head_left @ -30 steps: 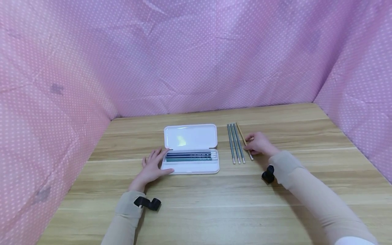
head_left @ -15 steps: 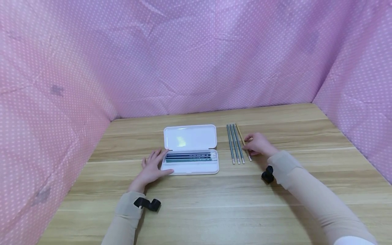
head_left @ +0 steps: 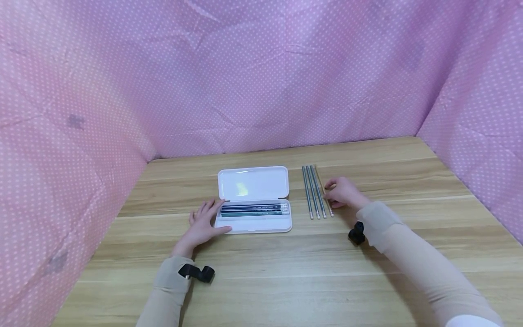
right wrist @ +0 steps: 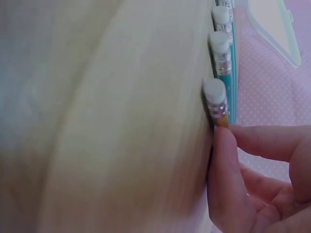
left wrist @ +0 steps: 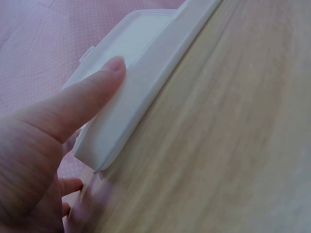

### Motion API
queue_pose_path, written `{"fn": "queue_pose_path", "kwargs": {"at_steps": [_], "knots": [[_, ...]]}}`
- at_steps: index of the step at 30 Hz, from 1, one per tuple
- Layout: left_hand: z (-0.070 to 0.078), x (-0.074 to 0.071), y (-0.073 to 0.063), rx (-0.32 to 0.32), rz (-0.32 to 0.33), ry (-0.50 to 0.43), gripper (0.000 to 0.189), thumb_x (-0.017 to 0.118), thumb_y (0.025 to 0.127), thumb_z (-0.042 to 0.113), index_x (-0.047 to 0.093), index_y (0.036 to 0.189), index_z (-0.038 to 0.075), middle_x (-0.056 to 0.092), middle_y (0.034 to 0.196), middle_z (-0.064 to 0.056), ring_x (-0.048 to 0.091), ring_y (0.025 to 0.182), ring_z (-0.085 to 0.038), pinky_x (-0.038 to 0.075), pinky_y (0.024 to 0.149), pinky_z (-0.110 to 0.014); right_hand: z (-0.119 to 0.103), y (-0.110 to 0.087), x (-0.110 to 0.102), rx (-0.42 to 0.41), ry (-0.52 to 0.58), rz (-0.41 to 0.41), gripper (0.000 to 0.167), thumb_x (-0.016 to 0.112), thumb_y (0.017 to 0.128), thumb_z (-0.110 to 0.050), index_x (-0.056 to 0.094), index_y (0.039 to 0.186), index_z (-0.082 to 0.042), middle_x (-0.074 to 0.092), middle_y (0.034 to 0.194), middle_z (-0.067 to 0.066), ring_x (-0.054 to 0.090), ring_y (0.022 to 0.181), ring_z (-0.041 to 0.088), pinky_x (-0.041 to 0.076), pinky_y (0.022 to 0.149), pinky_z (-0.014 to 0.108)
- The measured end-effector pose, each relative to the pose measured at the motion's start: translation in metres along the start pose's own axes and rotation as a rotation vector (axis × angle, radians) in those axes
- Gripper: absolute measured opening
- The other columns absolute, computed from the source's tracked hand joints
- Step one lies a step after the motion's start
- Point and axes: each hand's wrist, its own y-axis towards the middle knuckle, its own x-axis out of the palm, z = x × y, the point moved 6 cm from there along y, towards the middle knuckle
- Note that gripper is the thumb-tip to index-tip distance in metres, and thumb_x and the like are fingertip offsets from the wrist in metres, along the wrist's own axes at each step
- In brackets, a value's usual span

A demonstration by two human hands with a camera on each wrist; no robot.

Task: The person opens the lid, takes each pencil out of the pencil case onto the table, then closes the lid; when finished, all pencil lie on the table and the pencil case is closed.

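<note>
A white pencil case [head_left: 261, 225] lies with its lid [head_left: 253, 182] raised back; several dark blue and green pencils [head_left: 250, 210] rest along its rear half. My left hand [head_left: 202, 227] is spread at its left end, the straight thumb touching the front wall, as the left wrist view also shows. Right of the case, three blue-green pencils [head_left: 313, 193] lie side by side, white erasers towards me. My right hand [head_left: 346, 193] pinches a yellow pencil [head_left: 320, 180] between thumb and finger, near its white eraser [right wrist: 214, 91]. This pencil lies on the table beside the others.
The wooden table [head_left: 265, 277] carries the case and pencils. Pink dotted cloth [head_left: 253, 81] hangs behind and at both sides. A black wrist camera [head_left: 198, 272] sits on the left forearm, another camera [head_left: 357, 233] on the right.
The yellow pencil's eraser end has shifted left, bringing it closer to and more in line with the blue-green pencils. My right hand moved slightly left with it. The left hand stays put.
</note>
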Motion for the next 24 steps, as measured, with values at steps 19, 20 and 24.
{"fn": "queue_pose_path", "kwargs": {"at_steps": [19,20,24], "knots": [[0.0009,-0.0011,0.0001,-0.008,-0.005,0.006,0.086,0.075,0.076,0.048,0.032,0.147,0.025,0.015,0.155,-0.023,0.003,0.142,-0.045,-0.009,0.104,-0.067,0.0015,-0.0001,0.0043,-0.005,0.025,-0.01,0.039,0.06,0.087,0.0,0.047,0.123,0.01,0.062,0.087,0.014,0.06,0.07,0.015,0.057,0.062,0.029],[0.0009,-0.0009,0.0001,-0.009,-0.005,0.006,0.086,0.075,0.076,0.048,0.033,0.147,0.025,0.015,0.156,-0.023,0.003,0.142,-0.045,-0.009,0.104,-0.067,0.0012,-0.0004,0.0043,-0.007,0.025,-0.01,0.039,0.06,0.087,0.001,0.047,0.122,0.01,0.062,0.087,0.014,0.06,0.07,0.015,0.057,0.062,0.029],[0.0003,0.0,0.0003,-0.009,-0.004,0.007,0.086,0.075,0.076,0.047,0.033,0.147,0.024,0.016,0.156,-0.022,0.003,0.143,-0.045,-0.009,0.104,-0.067,0.0002,-0.0018,0.0042,-0.015,0.028,-0.011,0.039,0.06,0.087,0.001,0.047,0.122,0.011,0.063,0.086,0.014,0.06,0.069,0.014,0.057,0.061,0.029]]}}
